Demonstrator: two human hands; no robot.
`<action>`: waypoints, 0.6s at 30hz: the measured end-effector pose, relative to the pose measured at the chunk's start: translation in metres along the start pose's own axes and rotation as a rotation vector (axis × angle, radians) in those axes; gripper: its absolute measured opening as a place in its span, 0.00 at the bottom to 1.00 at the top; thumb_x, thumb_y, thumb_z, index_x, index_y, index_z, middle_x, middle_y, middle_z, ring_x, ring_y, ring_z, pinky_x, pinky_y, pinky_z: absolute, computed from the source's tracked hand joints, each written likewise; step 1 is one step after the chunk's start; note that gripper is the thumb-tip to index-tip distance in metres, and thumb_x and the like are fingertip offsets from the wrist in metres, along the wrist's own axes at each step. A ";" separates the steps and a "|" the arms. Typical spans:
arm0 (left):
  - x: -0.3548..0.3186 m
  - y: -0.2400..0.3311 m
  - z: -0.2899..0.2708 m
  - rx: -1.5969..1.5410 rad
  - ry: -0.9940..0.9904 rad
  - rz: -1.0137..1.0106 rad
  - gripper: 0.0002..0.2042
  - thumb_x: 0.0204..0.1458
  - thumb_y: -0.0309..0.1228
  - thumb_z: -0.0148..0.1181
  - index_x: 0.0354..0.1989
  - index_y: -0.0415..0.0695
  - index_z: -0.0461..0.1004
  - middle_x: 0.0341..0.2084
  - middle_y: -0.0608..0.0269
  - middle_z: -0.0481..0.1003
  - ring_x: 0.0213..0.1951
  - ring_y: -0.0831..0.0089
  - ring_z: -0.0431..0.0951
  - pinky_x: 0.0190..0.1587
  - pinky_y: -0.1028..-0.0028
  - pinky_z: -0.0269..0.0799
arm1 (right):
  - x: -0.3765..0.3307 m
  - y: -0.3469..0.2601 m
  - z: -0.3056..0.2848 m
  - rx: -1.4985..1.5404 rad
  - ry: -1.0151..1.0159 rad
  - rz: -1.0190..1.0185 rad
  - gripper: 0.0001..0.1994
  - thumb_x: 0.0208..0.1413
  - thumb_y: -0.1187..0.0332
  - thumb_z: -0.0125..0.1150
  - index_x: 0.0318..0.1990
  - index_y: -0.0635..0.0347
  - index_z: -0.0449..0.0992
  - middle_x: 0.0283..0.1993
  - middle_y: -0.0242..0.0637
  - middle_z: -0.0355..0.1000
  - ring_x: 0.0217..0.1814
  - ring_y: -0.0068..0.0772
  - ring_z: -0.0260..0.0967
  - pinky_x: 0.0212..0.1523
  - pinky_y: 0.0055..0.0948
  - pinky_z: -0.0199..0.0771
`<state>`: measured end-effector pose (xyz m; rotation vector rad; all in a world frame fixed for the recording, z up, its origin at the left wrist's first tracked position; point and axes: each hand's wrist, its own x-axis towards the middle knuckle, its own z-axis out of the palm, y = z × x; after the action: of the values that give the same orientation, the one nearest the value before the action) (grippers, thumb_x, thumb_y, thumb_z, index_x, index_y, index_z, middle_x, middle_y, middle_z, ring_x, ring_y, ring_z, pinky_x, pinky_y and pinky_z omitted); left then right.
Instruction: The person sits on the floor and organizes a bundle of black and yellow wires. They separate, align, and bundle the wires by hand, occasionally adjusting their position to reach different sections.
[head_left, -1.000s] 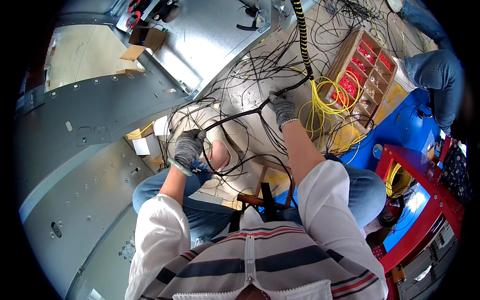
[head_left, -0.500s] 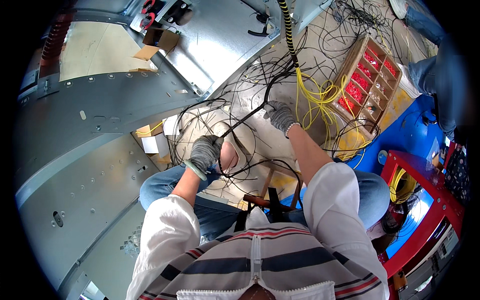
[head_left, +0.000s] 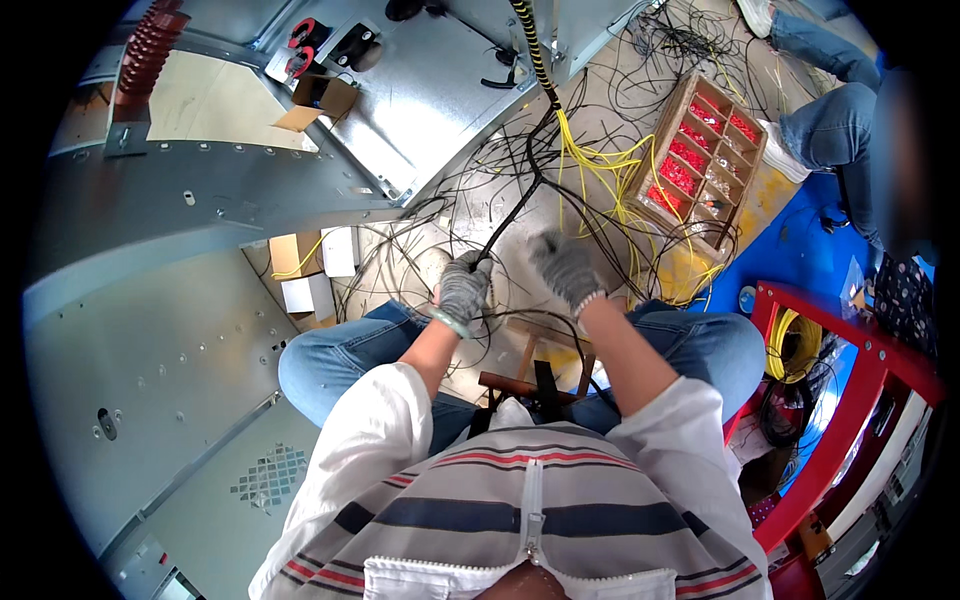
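Note:
My left hand [head_left: 465, 288], in a grey knit glove, is closed around a black cable bundle [head_left: 512, 214]. The bundle slants up and away from the fist to a fork where black wires branch off. Beside it on the right, my gloved right hand [head_left: 565, 270] hovers apart from the bundle, its fingertips smeared by motion. Farther up, the bundle meets a thick harness wrapped in black and yellow [head_left: 535, 52]. Loose yellow wires [head_left: 600, 165] spill out of that harness to the right.
A wooden compartment box [head_left: 655, 208] with small red parts stands at the right. Grey metal cabinet panels [head_left: 150, 330] fill the left. Loose black wires litter the floor. A red frame [head_left: 835, 470] and a coil of yellow cable [head_left: 795, 345] are at the right; another person's jeans-clad leg [head_left: 830, 125] is beyond.
My right hand has come off the bundle and drawn back toward me. My left hand has shifted right and slightly away, still gripping the bundle. The whole view has shifted a little.

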<state>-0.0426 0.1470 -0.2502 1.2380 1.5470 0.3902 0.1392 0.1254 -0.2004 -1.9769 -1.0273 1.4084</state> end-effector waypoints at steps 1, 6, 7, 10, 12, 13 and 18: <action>0.000 -0.006 0.012 -0.147 0.024 -0.019 0.08 0.45 0.30 0.54 0.33 0.40 0.72 0.18 0.69 0.70 0.19 0.80 0.65 0.23 0.81 0.61 | -0.017 0.004 0.009 -0.045 -0.117 0.090 0.13 0.48 0.61 0.47 0.33 0.59 0.71 0.31 0.43 0.70 0.29 0.38 0.67 0.33 0.27 0.66; -0.030 0.035 0.042 -0.461 0.026 -0.230 0.10 0.45 0.29 0.54 0.36 0.40 0.70 0.22 0.67 0.69 0.17 0.79 0.64 0.19 0.81 0.62 | -0.042 0.071 0.079 0.164 -0.029 -0.190 0.16 0.49 0.61 0.48 0.43 0.61 0.66 0.36 0.42 0.68 0.37 0.33 0.66 0.38 0.27 0.66; -0.038 0.050 0.042 -0.487 0.005 -0.278 0.09 0.46 0.28 0.54 0.36 0.39 0.70 0.21 0.66 0.69 0.18 0.79 0.65 0.20 0.80 0.63 | -0.030 0.098 0.094 0.024 0.015 -0.371 0.18 0.49 0.61 0.48 0.45 0.61 0.64 0.37 0.42 0.67 0.38 0.33 0.65 0.39 0.27 0.66; -0.037 0.038 0.047 -0.424 0.042 -0.191 0.08 0.46 0.28 0.53 0.34 0.39 0.70 0.20 0.66 0.70 0.19 0.79 0.67 0.21 0.79 0.64 | -0.040 0.072 0.086 0.805 -0.175 -0.008 0.20 0.48 0.62 0.50 0.48 0.60 0.61 0.40 0.43 0.66 0.39 0.33 0.65 0.41 0.27 0.67; -0.044 0.041 0.048 -0.368 0.011 -0.147 0.07 0.46 0.26 0.52 0.34 0.38 0.70 0.20 0.65 0.70 0.20 0.79 0.67 0.23 0.80 0.64 | -0.056 0.054 0.076 0.862 -0.320 0.096 0.20 0.48 0.64 0.50 0.49 0.59 0.59 0.41 0.42 0.65 0.40 0.32 0.65 0.42 0.26 0.66; -0.050 0.049 0.045 -0.375 -0.008 -0.161 0.07 0.46 0.26 0.51 0.33 0.37 0.70 0.20 0.65 0.70 0.20 0.79 0.67 0.23 0.79 0.64 | -0.059 0.049 0.074 0.482 -0.290 -0.108 0.20 0.49 0.66 0.50 0.50 0.59 0.59 0.43 0.40 0.65 0.41 0.30 0.64 0.43 0.24 0.65; -0.054 0.059 0.038 -0.052 -0.124 0.069 0.09 0.46 0.30 0.50 0.32 0.36 0.70 0.18 0.61 0.71 0.20 0.75 0.67 0.25 0.76 0.65 | -0.049 0.083 0.085 1.025 -0.442 0.277 0.20 0.52 0.65 0.47 0.51 0.61 0.57 0.45 0.38 0.63 0.45 0.26 0.61 0.45 0.21 0.63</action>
<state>0.0141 0.1122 -0.1920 1.2535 1.3842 0.3888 0.0748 0.0351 -0.2638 -1.0782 -0.0576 2.0141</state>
